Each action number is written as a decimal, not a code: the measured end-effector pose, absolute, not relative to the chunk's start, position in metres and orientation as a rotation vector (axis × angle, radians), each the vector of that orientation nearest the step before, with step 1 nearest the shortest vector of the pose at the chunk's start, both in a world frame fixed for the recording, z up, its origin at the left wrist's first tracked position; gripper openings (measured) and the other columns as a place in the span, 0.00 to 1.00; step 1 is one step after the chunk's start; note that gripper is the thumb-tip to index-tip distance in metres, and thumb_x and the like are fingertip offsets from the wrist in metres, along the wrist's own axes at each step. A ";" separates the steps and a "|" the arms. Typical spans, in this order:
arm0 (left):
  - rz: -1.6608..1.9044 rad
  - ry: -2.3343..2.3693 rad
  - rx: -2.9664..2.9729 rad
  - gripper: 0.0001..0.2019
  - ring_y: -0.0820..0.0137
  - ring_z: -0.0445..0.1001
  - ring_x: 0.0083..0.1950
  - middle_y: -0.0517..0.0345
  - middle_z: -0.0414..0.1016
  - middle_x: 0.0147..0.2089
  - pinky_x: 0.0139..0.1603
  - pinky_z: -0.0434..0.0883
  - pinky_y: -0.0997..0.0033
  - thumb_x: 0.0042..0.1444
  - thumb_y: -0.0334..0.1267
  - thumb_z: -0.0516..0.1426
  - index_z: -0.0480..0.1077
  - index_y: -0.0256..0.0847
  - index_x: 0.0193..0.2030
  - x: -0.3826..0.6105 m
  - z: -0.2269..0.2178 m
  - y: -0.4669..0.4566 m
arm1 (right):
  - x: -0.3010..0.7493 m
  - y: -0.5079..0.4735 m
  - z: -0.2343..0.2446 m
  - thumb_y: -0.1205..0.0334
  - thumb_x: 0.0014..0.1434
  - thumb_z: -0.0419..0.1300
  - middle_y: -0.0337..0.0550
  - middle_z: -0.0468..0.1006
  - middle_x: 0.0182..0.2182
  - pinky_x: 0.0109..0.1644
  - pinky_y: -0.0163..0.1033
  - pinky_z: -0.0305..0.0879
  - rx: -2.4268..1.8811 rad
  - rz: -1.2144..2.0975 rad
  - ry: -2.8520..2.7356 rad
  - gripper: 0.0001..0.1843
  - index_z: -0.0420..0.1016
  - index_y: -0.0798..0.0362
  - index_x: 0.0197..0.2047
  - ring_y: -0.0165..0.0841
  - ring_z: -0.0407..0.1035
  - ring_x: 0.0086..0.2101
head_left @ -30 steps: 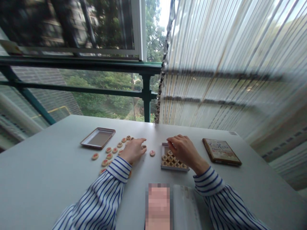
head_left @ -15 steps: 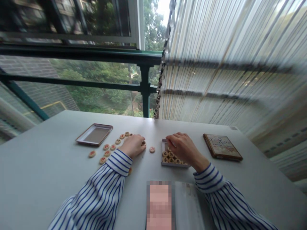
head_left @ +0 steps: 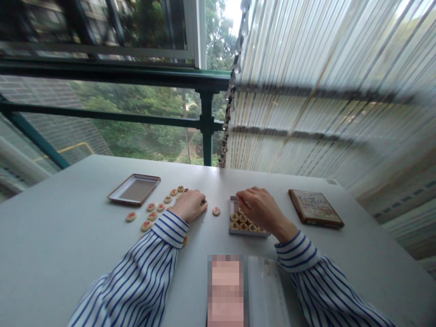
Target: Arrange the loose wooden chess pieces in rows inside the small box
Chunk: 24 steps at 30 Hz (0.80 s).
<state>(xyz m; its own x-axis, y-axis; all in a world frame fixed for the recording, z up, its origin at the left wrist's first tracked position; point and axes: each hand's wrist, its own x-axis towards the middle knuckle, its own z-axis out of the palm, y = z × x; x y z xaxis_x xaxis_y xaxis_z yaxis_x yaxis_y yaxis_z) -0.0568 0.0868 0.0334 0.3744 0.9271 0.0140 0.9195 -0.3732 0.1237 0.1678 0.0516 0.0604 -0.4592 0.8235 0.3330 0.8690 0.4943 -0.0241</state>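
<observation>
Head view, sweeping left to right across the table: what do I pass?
Empty tray → loose wooden discs → left hand → single disc → box of discs, right hand over it → patterned brown case.

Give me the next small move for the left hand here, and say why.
Probably lift the wooden disc under the curled fingertips of the left hand and carry it right to the small box. The box holds neat rows of such discs, the right hand hovers over its far end, and more loose discs lie on the table beside the left wrist.
</observation>
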 end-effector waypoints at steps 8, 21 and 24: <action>0.127 1.716 2.518 0.11 0.64 0.71 0.39 0.48 0.73 0.37 0.41 0.65 0.68 0.50 0.40 0.51 0.73 0.40 0.31 -0.056 0.035 0.085 | 0.169 0.052 0.061 0.63 0.59 0.49 0.44 0.76 0.34 0.41 0.37 0.53 -1.419 -0.214 -2.446 0.11 0.71 0.52 0.40 0.33 0.66 0.37; 0.233 1.757 2.419 0.10 0.66 0.71 0.44 0.51 0.74 0.41 0.46 0.64 0.70 0.50 0.37 0.53 0.71 0.40 0.39 -0.052 0.039 0.084 | 0.168 0.051 0.061 0.64 0.59 0.49 0.42 0.76 0.31 0.39 0.36 0.52 -1.415 -0.221 -2.454 0.10 0.71 0.52 0.38 0.31 0.66 0.35; 0.301 1.736 2.420 0.10 0.66 0.71 0.43 0.52 0.74 0.40 0.44 0.64 0.70 0.51 0.37 0.53 0.70 0.40 0.39 -0.053 0.040 0.084 | 0.168 0.050 0.063 0.63 0.60 0.49 0.42 0.76 0.31 0.39 0.36 0.52 -1.419 -0.209 -2.465 0.10 0.71 0.52 0.38 0.31 0.66 0.35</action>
<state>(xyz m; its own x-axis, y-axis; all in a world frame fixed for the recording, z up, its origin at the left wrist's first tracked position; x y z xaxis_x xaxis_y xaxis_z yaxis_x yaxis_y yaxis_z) -0.0526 0.0837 0.0404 0.3107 0.9475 0.0762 0.9178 -0.3199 0.2351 0.1680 0.0499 0.0632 -0.4737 0.8211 0.3185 0.8630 0.5049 -0.0183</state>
